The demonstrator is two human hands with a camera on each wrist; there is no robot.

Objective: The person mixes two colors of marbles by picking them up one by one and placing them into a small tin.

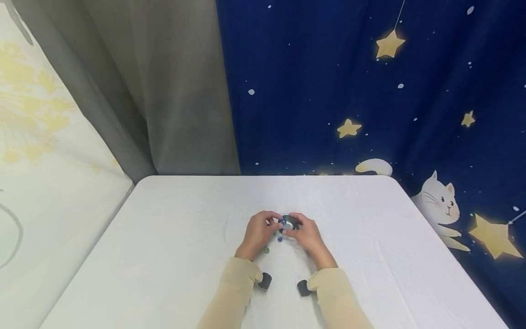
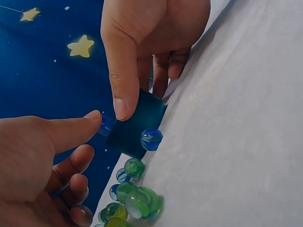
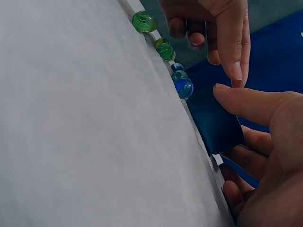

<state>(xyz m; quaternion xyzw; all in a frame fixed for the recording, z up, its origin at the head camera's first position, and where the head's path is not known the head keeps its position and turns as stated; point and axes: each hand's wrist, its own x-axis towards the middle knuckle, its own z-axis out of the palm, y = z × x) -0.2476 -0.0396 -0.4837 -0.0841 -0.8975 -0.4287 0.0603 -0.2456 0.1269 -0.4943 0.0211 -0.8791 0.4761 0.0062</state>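
My right hand (image 1: 309, 234) grips a small dark teal round tin (image 2: 137, 126), thumb on the near side and fingers behind. The tin stands low over the white cloth, and its shiny silvery inside faces up in the head view. At its mouth my left hand (image 1: 258, 232) pinches a blue glass marble (image 2: 106, 126) between thumb and fingertip; the other left fingers are loosely curled. Beside the tin lies a blue swirled marble (image 3: 183, 88). Several green, blue and yellowish marbles lie under the left hand, including a green marble (image 2: 134, 167) and a pale green marble (image 2: 142, 203).
A white cloth-covered table (image 1: 164, 256) spreads around both hands. Behind it hang a grey curtain (image 1: 185, 91) and a dark blue curtain (image 1: 296, 91) with stars and a cat. One green marble (image 1: 267, 250) lies nearer the left wrist. Black wrist cameras sit at both sleeves.
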